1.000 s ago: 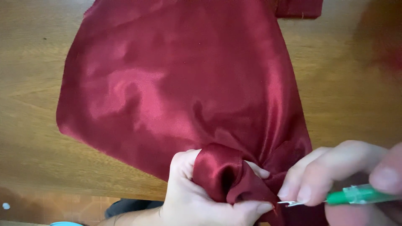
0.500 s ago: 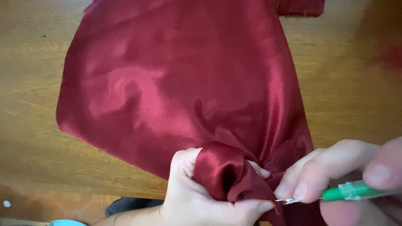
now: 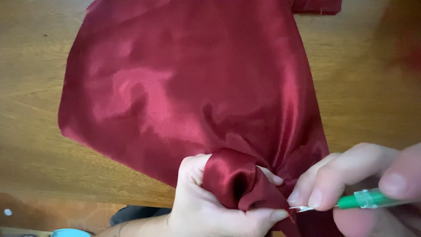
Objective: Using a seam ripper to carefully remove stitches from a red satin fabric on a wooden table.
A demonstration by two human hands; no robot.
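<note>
A dark red satin cloth [image 3: 193, 87] is spread over the wooden bench [image 3: 30, 145], its near edge gathered up at the bench's front. That bunched fold is pinched by the left hand [image 3: 210, 206], fingers pressed together around it. A green-handled seam ripper [image 3: 351, 202] is gripped by the right hand [image 3: 364, 184] between thumb and fingers, its metal tip set against the fold.

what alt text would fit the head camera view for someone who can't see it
A person's left hand pinches a bunched fold of dark red satin fabric, while the right hand holds a green-handled seam ripper with its metal tip at the fold. The rest of the fabric lies spread over a wooden table.
</note>
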